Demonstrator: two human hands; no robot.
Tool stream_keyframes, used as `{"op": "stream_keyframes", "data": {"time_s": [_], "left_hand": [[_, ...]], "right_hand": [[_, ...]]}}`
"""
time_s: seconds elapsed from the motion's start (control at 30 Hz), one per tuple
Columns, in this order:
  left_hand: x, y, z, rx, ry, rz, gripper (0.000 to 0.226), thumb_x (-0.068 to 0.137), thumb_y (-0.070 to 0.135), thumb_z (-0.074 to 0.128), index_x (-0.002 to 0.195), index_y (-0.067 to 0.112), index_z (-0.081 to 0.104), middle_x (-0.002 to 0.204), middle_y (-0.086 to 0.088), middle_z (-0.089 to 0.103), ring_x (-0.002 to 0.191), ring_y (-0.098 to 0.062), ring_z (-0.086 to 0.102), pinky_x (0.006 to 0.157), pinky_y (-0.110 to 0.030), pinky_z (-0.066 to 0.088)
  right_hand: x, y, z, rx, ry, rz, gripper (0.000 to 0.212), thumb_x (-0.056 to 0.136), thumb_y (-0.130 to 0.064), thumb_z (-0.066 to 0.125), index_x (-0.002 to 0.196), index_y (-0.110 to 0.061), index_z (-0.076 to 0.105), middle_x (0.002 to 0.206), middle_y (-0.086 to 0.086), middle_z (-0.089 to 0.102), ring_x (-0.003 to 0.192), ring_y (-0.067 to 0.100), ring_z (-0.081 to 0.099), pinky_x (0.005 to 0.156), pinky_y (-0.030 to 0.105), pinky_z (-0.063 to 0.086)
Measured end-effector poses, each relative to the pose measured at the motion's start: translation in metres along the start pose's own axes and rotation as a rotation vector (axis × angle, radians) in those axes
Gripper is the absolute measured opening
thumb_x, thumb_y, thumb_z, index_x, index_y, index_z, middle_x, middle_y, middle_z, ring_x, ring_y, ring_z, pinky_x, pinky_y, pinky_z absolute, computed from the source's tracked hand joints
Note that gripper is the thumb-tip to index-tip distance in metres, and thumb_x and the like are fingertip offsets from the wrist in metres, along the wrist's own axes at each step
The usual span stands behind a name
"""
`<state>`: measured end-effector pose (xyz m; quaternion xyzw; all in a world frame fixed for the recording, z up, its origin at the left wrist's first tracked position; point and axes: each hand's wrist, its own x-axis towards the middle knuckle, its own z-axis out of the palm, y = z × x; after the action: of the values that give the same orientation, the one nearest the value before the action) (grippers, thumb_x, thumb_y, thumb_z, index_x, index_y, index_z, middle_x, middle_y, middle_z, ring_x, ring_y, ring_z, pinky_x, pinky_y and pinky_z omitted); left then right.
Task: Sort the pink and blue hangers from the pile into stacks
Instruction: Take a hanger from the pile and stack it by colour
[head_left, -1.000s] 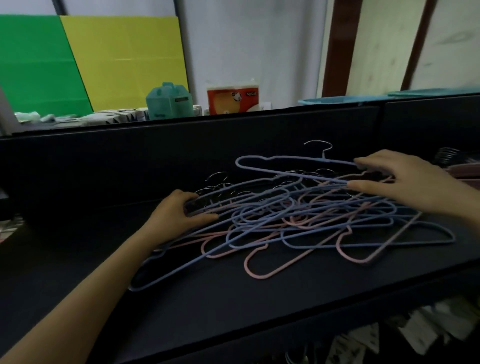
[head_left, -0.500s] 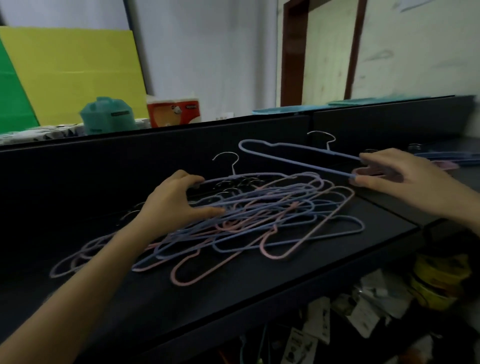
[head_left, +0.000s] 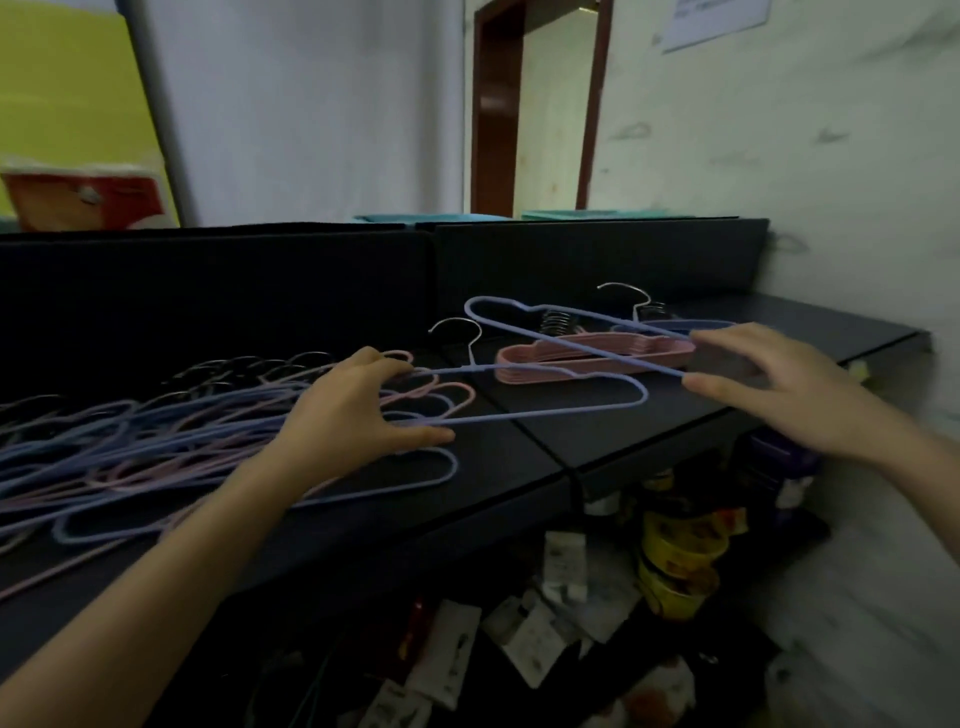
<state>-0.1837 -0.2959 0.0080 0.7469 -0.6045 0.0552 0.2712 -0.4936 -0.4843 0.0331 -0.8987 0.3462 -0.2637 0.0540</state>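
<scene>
One pale wall (head_left: 779, 156) fills the back and right of the view, with a doorway (head_left: 540, 104) set in it. Below it, the black table (head_left: 597, 436) runs from the left edge to the wall. A seam divides its top just right of centre. A black panel (head_left: 208, 291) stands upright along its far edge. Under the table, loose packets (head_left: 545, 623) and yellow tubs (head_left: 675, 551) lie on the floor.

The pile (head_left: 156, 441) of mixed pink and blue hangers covers the left part of the table and is blurred at its left end. The pink stack (head_left: 524, 361) lies flat on the right part of the table, near the panel. The blue stack (head_left: 670, 327) lies just behind it and is largely hidden.

The blue hanger (head_left: 613, 352) is held tilted above the pink stack, its hook toward the panel. A second hanger (head_left: 545, 412), also blue, projects from the right end of the pile across the seam. Its hook points up.

The left hand (head_left: 358, 410) rests palm down on the right end of the pile. Its fingers are loosely arched over the wires and its thumb is spread toward the right. The right hand (head_left: 769, 384) pinches the right end of the blue hanger between thumb and fingers. The remaining fingers are extended.

A red box (head_left: 88, 202) sits beyond the panel at far left.
</scene>
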Motion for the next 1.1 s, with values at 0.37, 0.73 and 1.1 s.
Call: {"op": "stream_keyframes", "data": {"time_s": [0.37,0.73,1.1], "left_hand": [[0.097,0.083,0.075,0.038,-0.005,0.068,0.085,0.058,0.069,0.064,0.125,0.019,0.052,0.111,0.001,0.05,0.098,-0.015,0.052,0.085,-0.033,0.046],[0.227,0.139,0.145,0.133,-0.008,0.11,0.082,0.067,0.072,0.055,0.126,0.015,0.049,0.116,-0.005,0.05,0.101,-0.02,0.051,0.084,-0.035,0.048],[0.328,0.171,0.212,0.149,-0.116,0.114,0.083,0.066,0.07,0.06,0.124,0.012,0.048,0.118,-0.007,0.049,0.107,-0.022,0.047,0.088,-0.036,0.046]], "right_hand": [[0.017,0.122,-0.026,0.079,0.07,0.041,0.108,0.052,-0.096,0.033,0.128,-0.023,0.055,0.116,-0.011,0.053,0.109,0.01,0.053,0.089,0.03,0.042],[0.089,0.223,-0.029,0.079,0.068,0.086,0.107,0.052,-0.096,0.033,0.129,-0.024,0.054,0.124,-0.006,0.056,0.113,0.01,0.052,0.097,0.038,0.045],[0.148,0.302,-0.023,0.057,0.075,0.093,0.092,0.063,-0.086,0.036,0.132,-0.027,0.051,0.124,-0.01,0.052,0.112,0.006,0.047,0.098,0.041,0.042]]}}
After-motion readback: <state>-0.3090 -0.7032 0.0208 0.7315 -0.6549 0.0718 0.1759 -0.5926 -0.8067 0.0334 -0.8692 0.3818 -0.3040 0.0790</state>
